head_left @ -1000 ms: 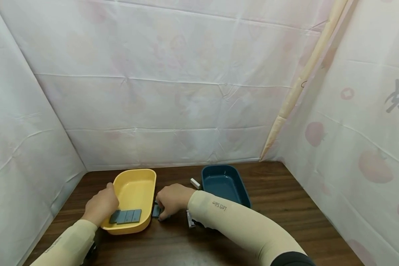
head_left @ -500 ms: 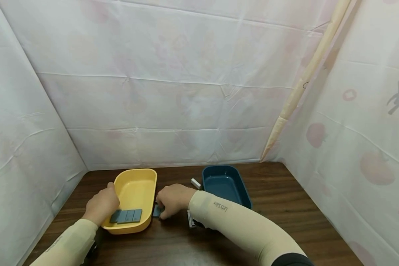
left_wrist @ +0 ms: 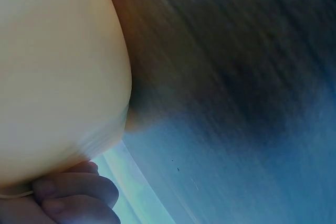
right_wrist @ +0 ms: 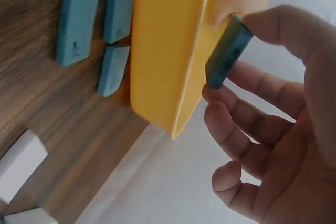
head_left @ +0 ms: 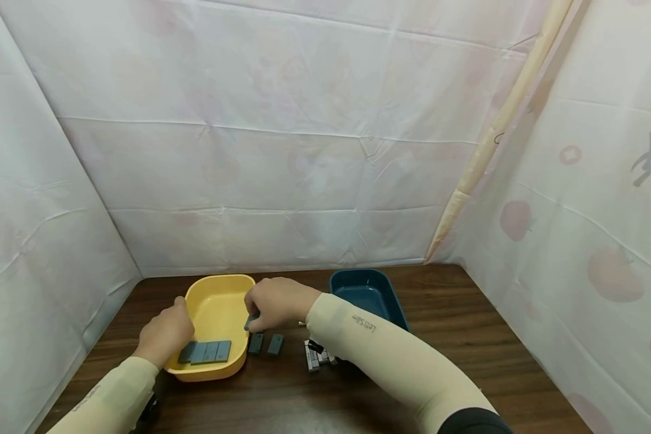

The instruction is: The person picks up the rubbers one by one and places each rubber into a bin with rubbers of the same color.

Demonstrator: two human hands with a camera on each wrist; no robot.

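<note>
My left hand grips the left wall of a yellow tray; its curled fingers show under the tray in the left wrist view. Several blue-grey rectangular blocks lie in a row at the tray's near end. Between thumb and fingertips, my right hand pinches another blue-grey block, held above the tray's right rim. On the table beside that wall, the right wrist view has three more blocks of this colour, one bearing a small dark print.
A dark blue tray stands to the right, partly behind my right forearm. White blocks and dark-printed white pieces lie on the brown wooden table. White cloth walls enclose the back and sides.
My right hand has lifted a blue-grey block from the table and moved up and left to the yellow tray's rim, uncovering blocks beneath. My left hand keeps its place on the tray.
</note>
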